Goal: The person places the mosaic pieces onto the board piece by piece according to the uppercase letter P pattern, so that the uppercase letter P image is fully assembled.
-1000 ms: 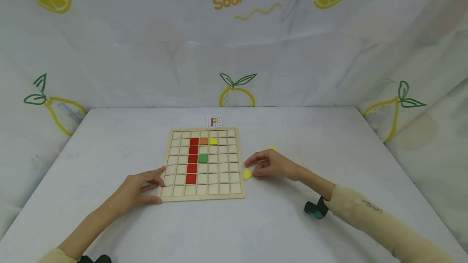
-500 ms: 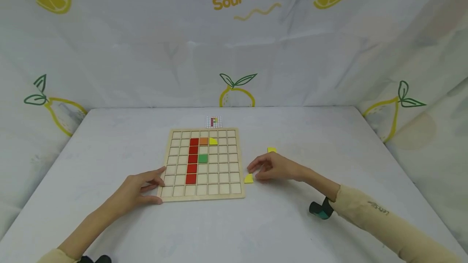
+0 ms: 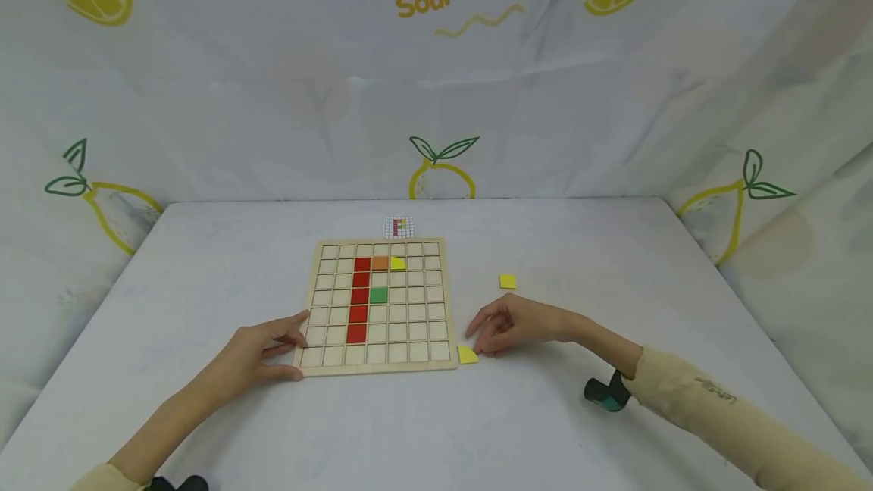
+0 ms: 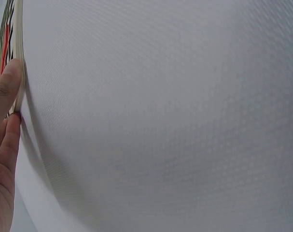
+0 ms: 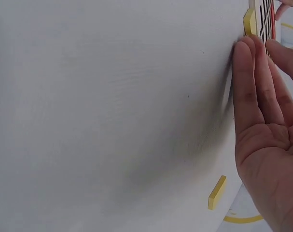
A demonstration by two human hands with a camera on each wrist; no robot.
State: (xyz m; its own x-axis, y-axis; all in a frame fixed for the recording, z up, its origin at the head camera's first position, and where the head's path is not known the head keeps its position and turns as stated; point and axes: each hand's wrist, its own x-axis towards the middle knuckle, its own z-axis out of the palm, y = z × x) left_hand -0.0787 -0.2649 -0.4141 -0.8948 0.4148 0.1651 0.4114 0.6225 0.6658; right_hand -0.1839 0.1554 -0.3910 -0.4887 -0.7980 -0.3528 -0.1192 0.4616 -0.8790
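Note:
My left hand [image 3: 262,349] rests at the lower left corner of a wooden grid board [image 3: 451,324], its fingertips and thumb against the frame; the left wrist view shows these fingertips at the board's edge [image 4: 20,53]. My right hand [image 3: 521,324] is low over the table to the right of the board. Its fingertips are right at a yellow quarter-round tile [image 3: 467,355] lying flat beside the board's lower right corner. In the right wrist view this tile [image 5: 249,21] shows just past the extended fingers. Red tiles [image 3: 358,296], an orange tile [image 3: 380,264], a green tile [image 3: 378,295] and a yellow rounded tile [image 3: 397,264] sit in the grid.
A yellow square tile [image 3: 508,281] lies on the white table behind my right hand. Behind the board is a small pattern card [image 3: 398,227] with a coloured grid. A white lemon-print cloth [image 3: 436,112] hangs around the back and sides.
My right hand has shifted toward me and slightly right. The yellow quarter-round tile has slid toward me along the board's right side and turned. My left hand has stayed put.

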